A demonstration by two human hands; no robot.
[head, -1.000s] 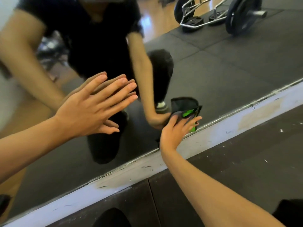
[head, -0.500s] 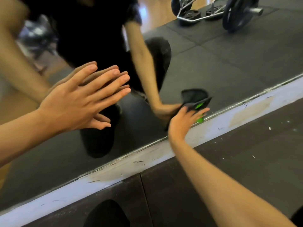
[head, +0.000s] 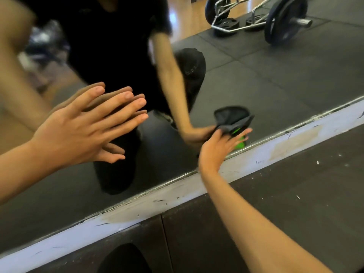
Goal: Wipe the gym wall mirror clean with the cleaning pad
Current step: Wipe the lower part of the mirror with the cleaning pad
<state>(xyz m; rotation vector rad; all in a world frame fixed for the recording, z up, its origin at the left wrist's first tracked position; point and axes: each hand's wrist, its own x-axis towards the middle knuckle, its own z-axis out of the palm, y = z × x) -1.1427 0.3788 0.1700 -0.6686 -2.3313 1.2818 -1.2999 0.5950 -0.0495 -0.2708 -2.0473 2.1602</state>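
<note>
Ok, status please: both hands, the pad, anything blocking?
Left hand flat on mirror, fingers straight. Right hand presses cleaning pad to glass near bottom edge. Nothing in the way.

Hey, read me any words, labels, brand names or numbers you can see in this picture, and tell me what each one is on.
None can be read.
Cleaning pad under the right hand: black and green, no legible print.
Weight plates reflected in the mirror: any markings too blurred to read.
White baseboard: only scuffs, no text.
</note>
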